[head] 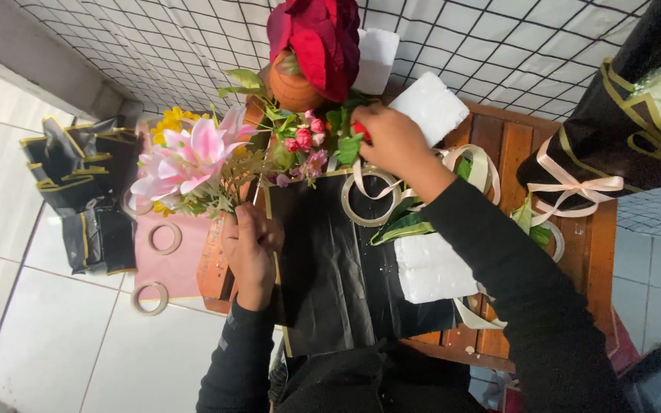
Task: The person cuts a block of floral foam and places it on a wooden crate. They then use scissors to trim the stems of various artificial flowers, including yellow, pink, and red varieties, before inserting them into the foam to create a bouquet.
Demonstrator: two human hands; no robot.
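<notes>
Head view: left hand [250, 248] grips the pink lily bunch [193, 160] stems at the wooden table [510, 141] edge; right hand [392, 141] pinches a small red flower [360, 130] above black wrapping paper [330, 260].

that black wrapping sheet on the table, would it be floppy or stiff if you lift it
Probably floppy: the black wrapping sheet lies creased and wrinkled across the wooden table and hangs past its near edge. It looks thin, so likely light and easily shifted. The left hand rests at its edge beside the pink lily bunch, perhaps steadying it.
</notes>
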